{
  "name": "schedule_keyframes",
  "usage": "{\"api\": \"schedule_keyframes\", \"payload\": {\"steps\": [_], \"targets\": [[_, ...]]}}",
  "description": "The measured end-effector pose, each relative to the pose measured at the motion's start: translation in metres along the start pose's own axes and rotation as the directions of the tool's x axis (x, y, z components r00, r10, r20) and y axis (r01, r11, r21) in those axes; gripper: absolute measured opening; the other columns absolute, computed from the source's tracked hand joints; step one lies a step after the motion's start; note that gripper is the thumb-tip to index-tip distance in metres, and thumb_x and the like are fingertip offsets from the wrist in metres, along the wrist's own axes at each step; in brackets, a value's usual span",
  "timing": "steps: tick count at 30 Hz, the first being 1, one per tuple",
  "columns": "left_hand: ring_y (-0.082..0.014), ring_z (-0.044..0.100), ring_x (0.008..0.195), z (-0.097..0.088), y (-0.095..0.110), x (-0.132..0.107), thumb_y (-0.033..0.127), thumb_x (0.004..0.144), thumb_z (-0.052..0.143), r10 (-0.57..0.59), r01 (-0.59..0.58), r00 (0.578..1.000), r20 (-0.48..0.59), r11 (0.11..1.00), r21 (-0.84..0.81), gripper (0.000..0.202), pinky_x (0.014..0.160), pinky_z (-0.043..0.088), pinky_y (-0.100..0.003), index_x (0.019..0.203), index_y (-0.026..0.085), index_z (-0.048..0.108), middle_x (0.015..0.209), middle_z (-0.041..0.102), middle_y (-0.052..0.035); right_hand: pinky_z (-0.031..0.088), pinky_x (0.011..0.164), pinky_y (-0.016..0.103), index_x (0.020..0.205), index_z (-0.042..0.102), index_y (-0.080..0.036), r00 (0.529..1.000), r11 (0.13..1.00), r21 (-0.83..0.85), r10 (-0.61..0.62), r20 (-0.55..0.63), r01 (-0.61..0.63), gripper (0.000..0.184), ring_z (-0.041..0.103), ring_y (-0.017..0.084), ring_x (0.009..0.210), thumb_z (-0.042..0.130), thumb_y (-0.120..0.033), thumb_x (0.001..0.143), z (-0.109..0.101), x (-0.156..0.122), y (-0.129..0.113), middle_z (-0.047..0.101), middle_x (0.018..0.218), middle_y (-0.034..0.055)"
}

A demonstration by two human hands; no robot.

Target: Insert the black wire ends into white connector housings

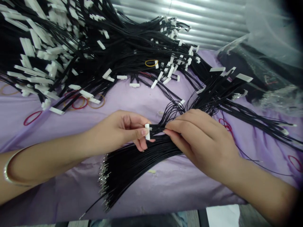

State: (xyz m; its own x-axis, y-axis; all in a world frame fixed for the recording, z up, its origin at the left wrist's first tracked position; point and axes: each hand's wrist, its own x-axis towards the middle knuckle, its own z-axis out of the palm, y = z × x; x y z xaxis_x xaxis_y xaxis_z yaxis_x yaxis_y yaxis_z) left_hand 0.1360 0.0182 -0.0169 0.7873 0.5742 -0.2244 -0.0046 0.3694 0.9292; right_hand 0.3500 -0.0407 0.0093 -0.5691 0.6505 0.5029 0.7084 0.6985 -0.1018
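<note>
My left hand (123, 130) pinches a small white connector (147, 131) between thumb and fingers at the centre of the view. Thin black wires (158, 127) run out of that connector to the right. My right hand (201, 138) is closed in a pinch on those wires, right beside the connector. Under both hands lies a loose bundle of black wires (132, 160) with bare metal terminals (103, 176) at its lower left end, resting on the purple cloth (177, 183).
A big heap of finished black harnesses with white connectors (71, 50) fills the back left and middle. Coloured rubber bands (79, 102) lie on the cloth. A clear plastic bag (267, 63) sits at the right. A corrugated metal wall (208, 19) stands behind.
</note>
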Motion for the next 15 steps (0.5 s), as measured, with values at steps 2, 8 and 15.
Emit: {"api": "schedule_keyframes", "payload": {"steps": [2, 8, 15], "targets": [[-0.0074, 0.065, 0.06, -0.0009, 0.0003, -0.0002, 0.012, 0.09, 0.057, -0.001, 0.001, 1.0, 0.01, 1.0, -0.012, 0.014, 0.061, 0.054, -0.012, 0.091, 0.013, 0.071, 0.07, 0.071, 0.0002, 0.048, 0.068, 0.037, 0.093, 0.062, -0.009, 0.999, 0.999, -0.023, -0.038, -0.002, 0.038, 0.007, 0.055, 0.02, 0.075, 0.059, -0.01, 0.086, -0.0005, -0.0001, 0.0014, 0.064, 0.08, 0.0087], [-0.0085, 0.065, 0.061, -0.0017, 0.0007, 0.0008, 0.016, 0.089, 0.061, -0.009, 0.01, 1.0, 0.014, 0.999, -0.049, 0.01, 0.059, 0.053, -0.012, 0.09, 0.012, 0.071, 0.067, 0.07, -0.0011, 0.047, 0.064, 0.037, 0.089, 0.062, -0.011, 0.993, 0.992, -0.051, -0.114, -0.003, 0.114, 0.005, 0.056, 0.02, 0.075, 0.059, -0.009, 0.085, -0.0042, 0.0019, 0.0019, 0.065, 0.082, 0.0093], [-0.0098, 0.064, 0.059, -0.0004, 0.0012, 0.0008, 0.023, 0.086, 0.066, -0.023, 0.023, 1.0, 0.001, 1.0, -0.019, 0.011, 0.057, 0.052, -0.015, 0.085, 0.013, 0.07, 0.066, 0.068, -0.0011, 0.048, 0.067, 0.037, 0.09, 0.063, -0.014, 0.993, 0.99, -0.08, -0.116, 0.009, 0.116, 0.007, 0.059, 0.02, 0.078, 0.056, -0.013, 0.09, -0.0038, 0.0026, 0.0004, 0.068, 0.086, 0.009]]}}
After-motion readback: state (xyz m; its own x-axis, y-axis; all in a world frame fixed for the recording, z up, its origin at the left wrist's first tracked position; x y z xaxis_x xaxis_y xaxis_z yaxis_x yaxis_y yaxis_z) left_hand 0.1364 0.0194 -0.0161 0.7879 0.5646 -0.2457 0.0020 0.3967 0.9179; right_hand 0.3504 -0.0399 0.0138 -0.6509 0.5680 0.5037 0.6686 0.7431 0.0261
